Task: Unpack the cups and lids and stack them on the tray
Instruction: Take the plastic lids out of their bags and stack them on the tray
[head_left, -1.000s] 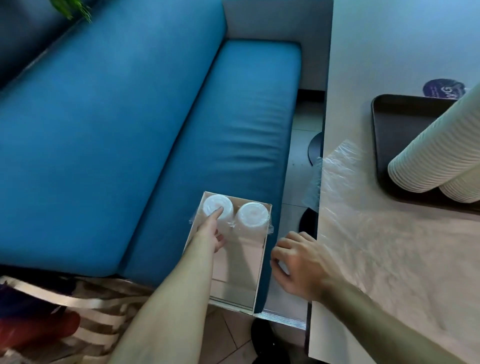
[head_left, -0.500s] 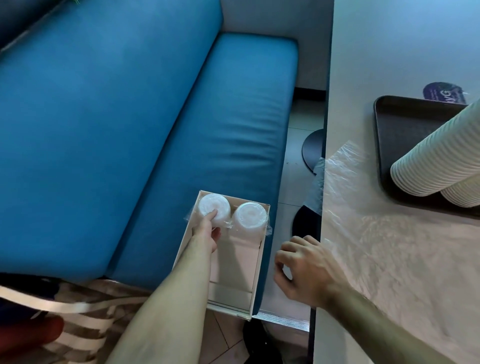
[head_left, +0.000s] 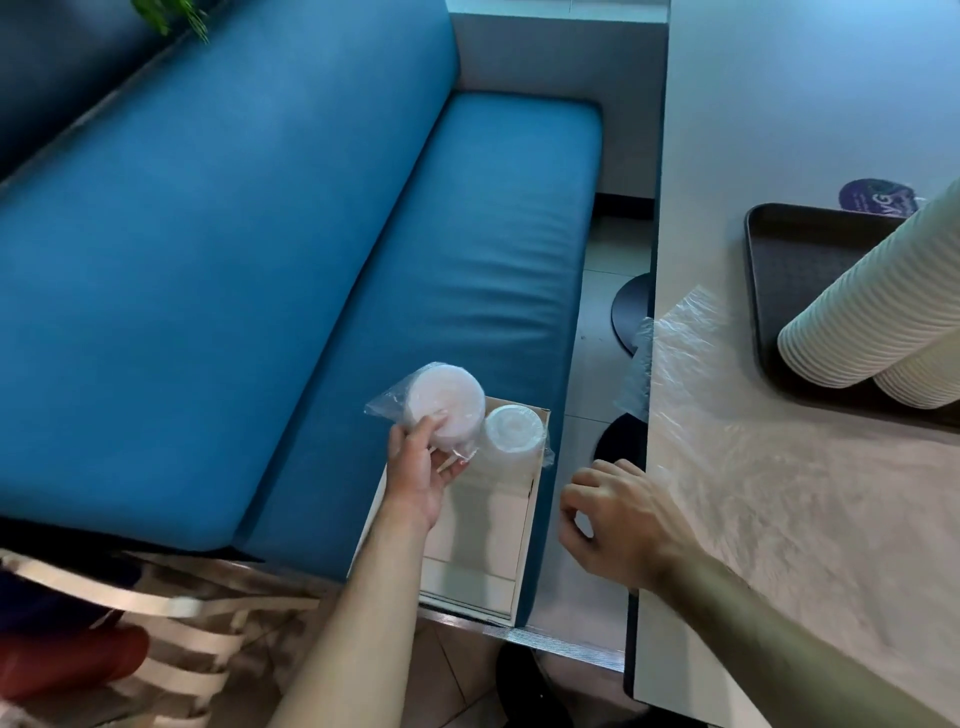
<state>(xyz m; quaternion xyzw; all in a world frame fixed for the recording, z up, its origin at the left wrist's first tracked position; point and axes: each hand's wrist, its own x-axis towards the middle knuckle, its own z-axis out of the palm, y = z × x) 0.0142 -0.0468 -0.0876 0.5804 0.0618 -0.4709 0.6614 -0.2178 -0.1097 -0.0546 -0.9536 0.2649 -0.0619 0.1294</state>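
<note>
My left hand (head_left: 422, 470) grips a plastic-wrapped sleeve of white lids (head_left: 445, 405), lifted above the open cardboard box (head_left: 524, 540) on the blue bench seat. A second wrapped sleeve of lids (head_left: 514, 432) still stands in the box's far right corner. My right hand (head_left: 615, 519) hovers at the table's left edge with fingers loosely curled, holding nothing. On the table at the right a dark tray (head_left: 779, 270) carries two tall stacks of white paper cups (head_left: 872, 306) leaning toward me.
Crumpled clear plastic wrap (head_left: 769, 452) covers the near part of the white table (head_left: 779, 104). The blue bench (head_left: 322, 249) fills the left. A striped bag (head_left: 171, 623) lies at the lower left. Black table bases (head_left: 631, 306) stand on the floor between bench and table.
My left hand has taken hold of the left sleeve of lids and raised it out of the box. My right hand has stayed by the table edge.
</note>
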